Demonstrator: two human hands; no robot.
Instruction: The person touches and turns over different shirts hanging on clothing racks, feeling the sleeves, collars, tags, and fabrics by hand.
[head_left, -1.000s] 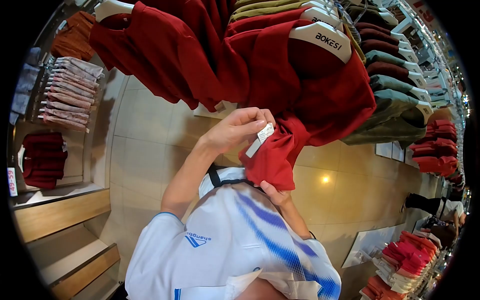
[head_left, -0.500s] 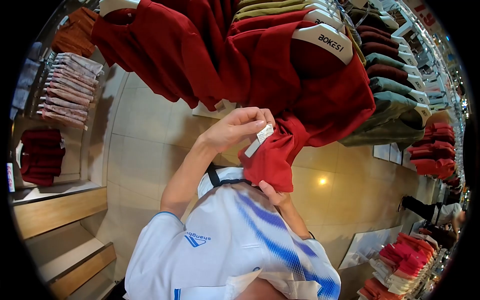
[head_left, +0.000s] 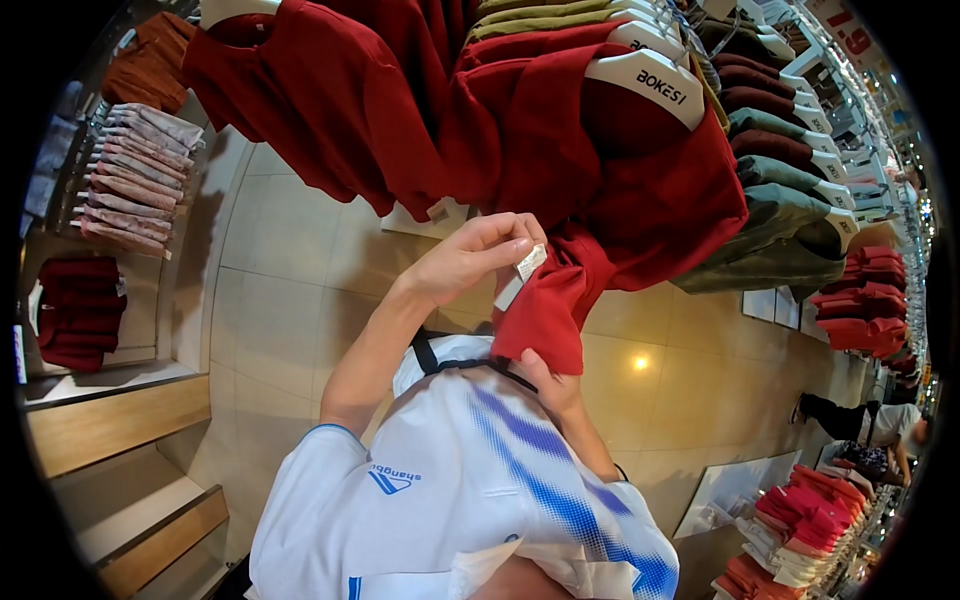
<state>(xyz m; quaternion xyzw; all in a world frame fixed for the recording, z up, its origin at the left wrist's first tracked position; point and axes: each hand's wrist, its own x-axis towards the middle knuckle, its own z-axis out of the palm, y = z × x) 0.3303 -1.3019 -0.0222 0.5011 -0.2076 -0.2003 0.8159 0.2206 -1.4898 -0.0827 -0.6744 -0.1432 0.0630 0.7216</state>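
My left hand (head_left: 475, 258) pinches a small white care label (head_left: 531, 262) with printed lines. A longer pale strip hangs below it. The label lies against the gathered end of a red garment (head_left: 548, 318), which seems to be part of the red top (head_left: 672, 215) on a white "BOKESI" hanger (head_left: 650, 85). My right hand (head_left: 552, 385) grips the lower edge of that gathered red cloth, thumb on top and the other fingers mostly hidden beneath it. The cloth is stretched toward my waist.
More red tops (head_left: 340, 100) hang on the same rack. Dark and green garments (head_left: 780, 200) hang at the right. Wooden-edged shelving (head_left: 120, 425) stands left. Folded pink clothes (head_left: 815, 510) lie lower right, near another person (head_left: 850, 415). Tiled floor (head_left: 280, 300) lies below.
The red cloth's lower end and my right hand have shifted up slightly, and the label has turned a little. My left hand keeps its pinch. The other person at right shows more fully.
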